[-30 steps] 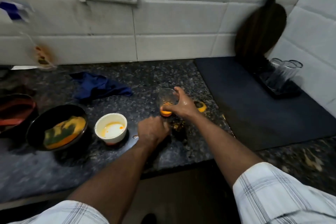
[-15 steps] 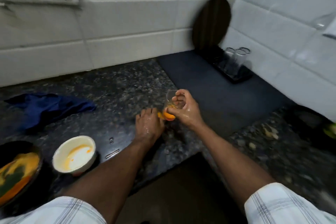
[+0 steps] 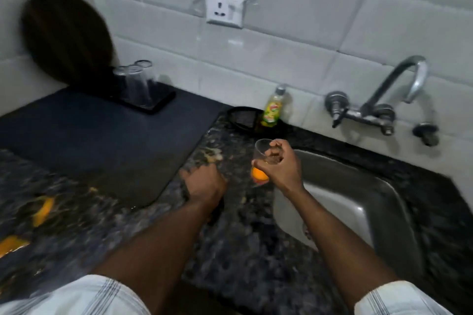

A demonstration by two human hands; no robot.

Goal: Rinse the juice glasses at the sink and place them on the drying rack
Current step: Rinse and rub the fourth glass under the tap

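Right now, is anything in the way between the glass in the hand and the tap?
Nothing visible. The right hand holds the glass at the sink's left edge, and only open basin lies between it and the tap.

Both your bare forearms reach forward from short checked sleeves. Your right hand [image 3: 280,165] is raised, its fingers [image 3: 273,155] curled round a glass [image 3: 262,152]. Your left hand [image 3: 204,183] is lower, knuckles up, fingers bent downward against the worktop [image 3: 243,250].
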